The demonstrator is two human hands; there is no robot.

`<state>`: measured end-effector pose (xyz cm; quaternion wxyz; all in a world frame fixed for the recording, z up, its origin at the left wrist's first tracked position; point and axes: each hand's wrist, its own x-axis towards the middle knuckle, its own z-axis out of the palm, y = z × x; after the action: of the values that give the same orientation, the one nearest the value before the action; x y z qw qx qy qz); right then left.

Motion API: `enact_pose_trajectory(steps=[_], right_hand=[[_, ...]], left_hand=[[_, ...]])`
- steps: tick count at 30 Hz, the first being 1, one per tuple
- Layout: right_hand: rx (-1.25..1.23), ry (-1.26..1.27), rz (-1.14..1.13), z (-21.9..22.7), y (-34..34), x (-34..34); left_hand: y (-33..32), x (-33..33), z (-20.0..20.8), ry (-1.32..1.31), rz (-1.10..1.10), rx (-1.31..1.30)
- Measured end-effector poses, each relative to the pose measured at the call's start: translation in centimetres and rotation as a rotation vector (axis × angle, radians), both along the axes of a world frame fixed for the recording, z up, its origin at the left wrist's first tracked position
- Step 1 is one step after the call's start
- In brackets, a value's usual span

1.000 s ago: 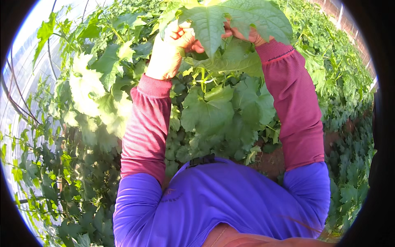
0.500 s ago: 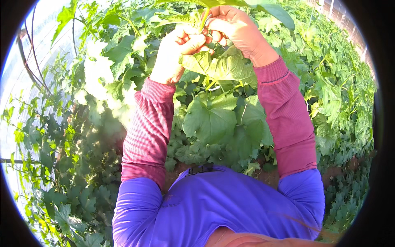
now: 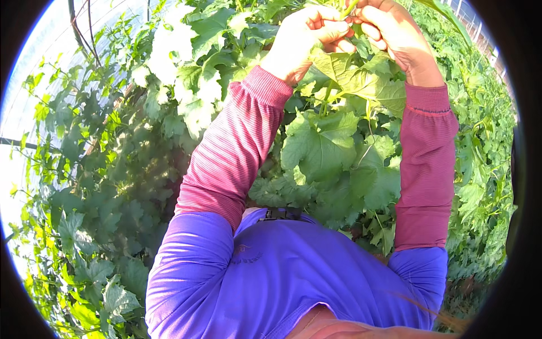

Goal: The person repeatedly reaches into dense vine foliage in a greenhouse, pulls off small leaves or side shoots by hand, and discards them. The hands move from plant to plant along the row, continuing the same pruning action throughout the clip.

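Observation:
Up at the top edge, both of my hands meet at a light green vine stem point(image 3: 349, 9). My left hand point(image 3: 309, 40) is closed, its thumb and fingers pinched together against the stem. On the other side, my right hand point(image 3: 398, 35) has its fingers curled in and closed on the same stem. Any small thing between the fingertips is too tiny to make out. Just below the fingers hangs a pale, sunlit leaf point(image 3: 361, 82). Lower down, between my forearms, a broad lobed green leaf point(image 3: 319, 146) spreads out.
Dense leafy vines point(image 3: 127, 186) fill the left side, partly shaded. More foliage point(image 3: 480, 141) crowds the right. Dark thin poles point(image 3: 84, 34) and a pale translucent sheet point(image 3: 34, 73) stand at the far left. A thin curled tendril point(image 3: 364, 153) hangs between my arms.
The view has turned, so my hands and the stem now sit farther right and higher. Both hands stay together at the stem, and the big leaf above them has mostly left the picture.

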<state>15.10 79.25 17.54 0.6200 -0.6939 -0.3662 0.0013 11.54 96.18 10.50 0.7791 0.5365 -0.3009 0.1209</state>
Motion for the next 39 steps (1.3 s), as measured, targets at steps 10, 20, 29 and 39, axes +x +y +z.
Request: enact_pose_trajectory(steps=[10,20,29,39], right_hand=[[-0.206,-0.392,-0.512,-6.8,-3.3,2.6],[0.138,-0.355,-0.495,-8.1,11.1,-12.2],[-0.306,0.123,-0.115,-16.4,21.5,-17.1],[-0.106,0.227,-0.17,-27.0,22.9,-12.7]], left_hand=[[8.4,1.0,-17.4,0.549,-0.025,-0.008],[22.7,13.3,-29.3,0.641,0.609,0.698],[18.3,17.5,-27.7,0.492,-0.338,0.382],[24.6,0.4,-24.7,0.556,-0.371,0.161]])
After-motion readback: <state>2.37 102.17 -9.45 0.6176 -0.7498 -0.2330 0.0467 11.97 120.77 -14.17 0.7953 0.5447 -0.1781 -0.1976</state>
